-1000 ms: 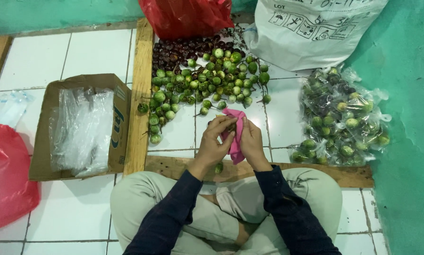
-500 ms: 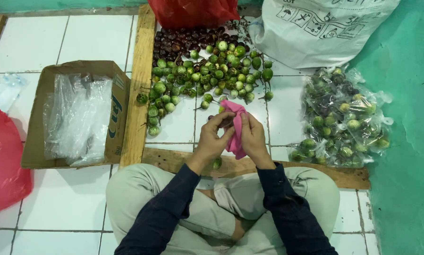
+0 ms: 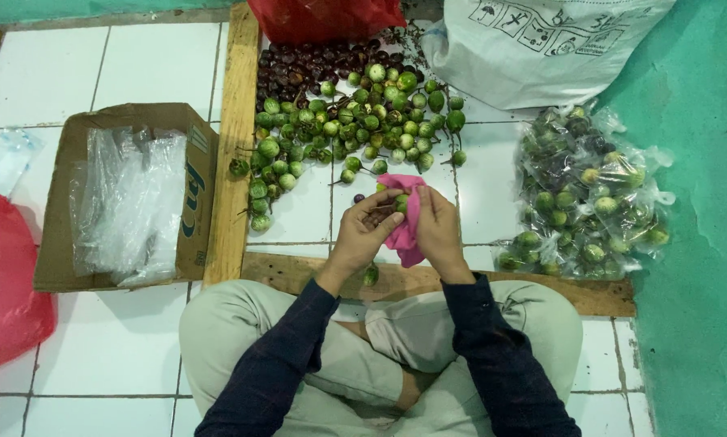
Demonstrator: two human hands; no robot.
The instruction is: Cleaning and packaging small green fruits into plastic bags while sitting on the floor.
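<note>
I sit cross-legged on a white tiled floor. My left hand (image 3: 366, 233) and my right hand (image 3: 437, 226) meet in front of my knees around a pink cloth (image 3: 405, 223). A small green round fruit (image 3: 401, 201) shows at the cloth's top edge between my fingers. The right hand grips the cloth from the right; the left hand's fingers press in from the left with dark bits under them. Beyond my hands lies a heap of green round fruits (image 3: 355, 121), with darker purple ones (image 3: 299, 65) at its far side.
A wooden frame (image 3: 235, 129) borders the heap on the left and front. Left of it is a cardboard box with clear plastic bags (image 3: 129, 202). Bagged fruits (image 3: 586, 194) lie right, by a green wall. A white sack (image 3: 542, 48) and red bags (image 3: 323, 16) lie behind.
My hands stay together on the pink cloth, with only small finger movement. The view has shifted slightly, so everything sits a bit higher in the frame.
</note>
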